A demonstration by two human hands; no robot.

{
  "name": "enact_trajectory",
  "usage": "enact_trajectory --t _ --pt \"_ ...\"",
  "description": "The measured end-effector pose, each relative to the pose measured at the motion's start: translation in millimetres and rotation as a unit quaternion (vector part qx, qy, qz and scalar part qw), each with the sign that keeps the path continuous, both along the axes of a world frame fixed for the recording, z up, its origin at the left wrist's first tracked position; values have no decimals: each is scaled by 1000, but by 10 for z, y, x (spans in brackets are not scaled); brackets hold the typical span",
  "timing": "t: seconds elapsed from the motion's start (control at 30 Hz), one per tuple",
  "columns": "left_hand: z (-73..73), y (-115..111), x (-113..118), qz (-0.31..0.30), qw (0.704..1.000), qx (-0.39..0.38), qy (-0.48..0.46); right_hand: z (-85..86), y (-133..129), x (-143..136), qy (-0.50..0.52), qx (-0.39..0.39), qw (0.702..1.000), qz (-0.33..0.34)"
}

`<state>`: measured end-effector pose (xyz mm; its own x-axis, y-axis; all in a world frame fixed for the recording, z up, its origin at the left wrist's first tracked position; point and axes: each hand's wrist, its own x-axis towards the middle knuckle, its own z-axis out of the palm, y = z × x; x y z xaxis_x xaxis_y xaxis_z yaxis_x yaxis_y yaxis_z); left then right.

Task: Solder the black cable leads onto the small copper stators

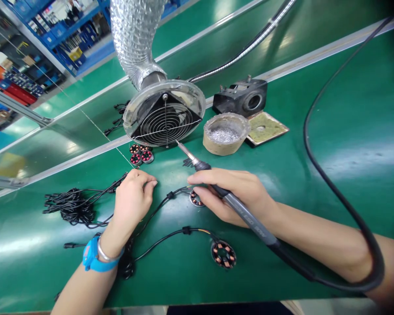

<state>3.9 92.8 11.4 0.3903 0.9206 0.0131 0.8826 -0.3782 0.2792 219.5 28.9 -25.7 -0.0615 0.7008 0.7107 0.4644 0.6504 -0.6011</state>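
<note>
My right hand (239,192) grips a soldering iron (246,214) like a pen; its tip points up and left, near the lower rim of the fume extractor hood (164,118). My left hand (134,192) is closed in a pinch, and a thin strand of solder wire (95,116) runs down to it from the upper left. Partly hidden behind my right fingers, a motor stator (196,199) lies on the bench with a black cable (166,199) leading to it. Nearer me lies a second stator (223,254) with copper windings, joined to another black cable (164,238).
A round pot of solder (226,133) stands beside a yellow sponge tray (265,128) and a black iron holder (241,97). Several small stators (141,154) sit beneath the hood. Bundled black cables (77,205) lie at left. The iron's cord (335,192) loops at right.
</note>
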Motion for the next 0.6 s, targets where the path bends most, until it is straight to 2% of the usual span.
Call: enact_trajectory --t 0.1,0.17,0.3,0.47,0.6 --pt "18 -102 101 -23 996 -51 -68 -11 -6 -20 4 1 1000 1" --pt "26 -177 176 -51 992 -77 -82 -16 -15 -45 2 1 1000 9" --pt "22 -285 264 -86 991 -62 -86 -34 -29 -101 -26 1 999 21" --pt "-18 -352 254 -104 988 -27 -107 -60 -22 -148 -23 15 999 21" --pt "-30 -363 252 -108 989 -41 -94 -46 -15 -151 -16 10 999 31"
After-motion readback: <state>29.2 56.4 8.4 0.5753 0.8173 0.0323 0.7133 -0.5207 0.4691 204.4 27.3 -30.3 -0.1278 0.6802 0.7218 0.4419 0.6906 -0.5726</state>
